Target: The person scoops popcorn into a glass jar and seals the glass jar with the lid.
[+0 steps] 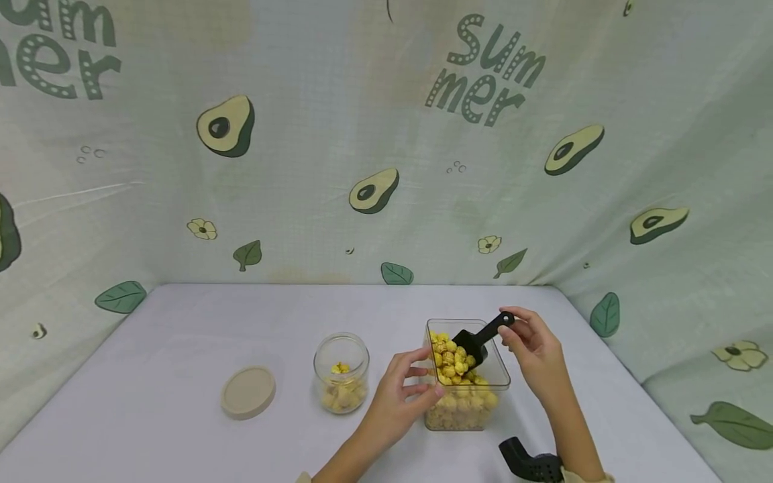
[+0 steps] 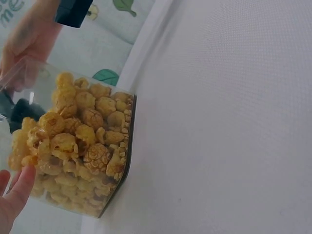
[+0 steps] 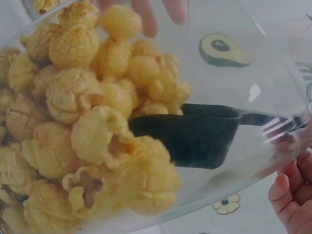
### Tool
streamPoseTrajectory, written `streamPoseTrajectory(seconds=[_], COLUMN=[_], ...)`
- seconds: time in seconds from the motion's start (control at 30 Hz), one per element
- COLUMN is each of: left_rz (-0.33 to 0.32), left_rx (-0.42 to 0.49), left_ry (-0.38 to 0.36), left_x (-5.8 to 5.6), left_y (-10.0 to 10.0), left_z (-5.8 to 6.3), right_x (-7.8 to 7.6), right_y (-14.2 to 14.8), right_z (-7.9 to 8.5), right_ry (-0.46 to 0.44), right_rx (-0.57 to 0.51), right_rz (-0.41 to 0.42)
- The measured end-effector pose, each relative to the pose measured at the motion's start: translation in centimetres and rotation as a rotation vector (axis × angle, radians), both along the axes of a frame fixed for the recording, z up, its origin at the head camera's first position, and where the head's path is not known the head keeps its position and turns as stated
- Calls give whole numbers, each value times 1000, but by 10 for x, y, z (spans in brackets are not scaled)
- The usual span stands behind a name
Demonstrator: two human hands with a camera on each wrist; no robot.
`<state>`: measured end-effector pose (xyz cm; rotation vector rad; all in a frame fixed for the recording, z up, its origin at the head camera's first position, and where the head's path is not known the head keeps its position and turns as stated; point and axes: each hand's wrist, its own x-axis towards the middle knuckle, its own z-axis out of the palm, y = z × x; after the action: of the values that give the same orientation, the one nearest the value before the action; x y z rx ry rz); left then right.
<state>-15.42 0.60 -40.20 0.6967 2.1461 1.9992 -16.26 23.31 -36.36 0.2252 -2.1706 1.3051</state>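
Note:
A clear square container (image 1: 506,384) of yellow popcorn (image 1: 451,362) stands at the right of the table. My left hand (image 1: 403,388) grips its left side, fingers along the wall and thumb near the front rim. With my right hand (image 1: 534,345) I pinch the handle of a black scoop (image 1: 473,343) at the container's right rim. The scoop's head lies inside, against the popcorn, as the right wrist view also shows of the scoop (image 3: 190,139). In the left wrist view the popcorn (image 2: 73,131) is heaped toward one side of the container.
Left of the container stands a round clear jar (image 1: 341,342), lidless, with some popcorn low inside. A round beige lid (image 1: 248,392) lies flat farther left. A printed avocado cloth (image 1: 302,134) hangs behind the white table (image 1: 181,376). A black wrist-worn device (image 1: 531,459) sits at my right wrist.

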Motion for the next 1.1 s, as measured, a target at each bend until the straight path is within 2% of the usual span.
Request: streamPoseTrajectory(seconds=[0.17,0.33,0.73,1.1], left_rz=[7,7,-8,4], left_rx=[-4,-1,14,8], left_ry=[-7,-2,-18,1], left_x=[0,0,0,-1], left_y=[-1,-1,0,0], left_z=[1,0,-2,-2], right_x=[-2,-2,1,-3], right_y=[6,9,11,13], right_z=[-3,-4,-2,-6], right_ry=[-81,-105,-136,-99], right_rx=[-109,-208,-234,-315], right_rz=[41,74,51,170])
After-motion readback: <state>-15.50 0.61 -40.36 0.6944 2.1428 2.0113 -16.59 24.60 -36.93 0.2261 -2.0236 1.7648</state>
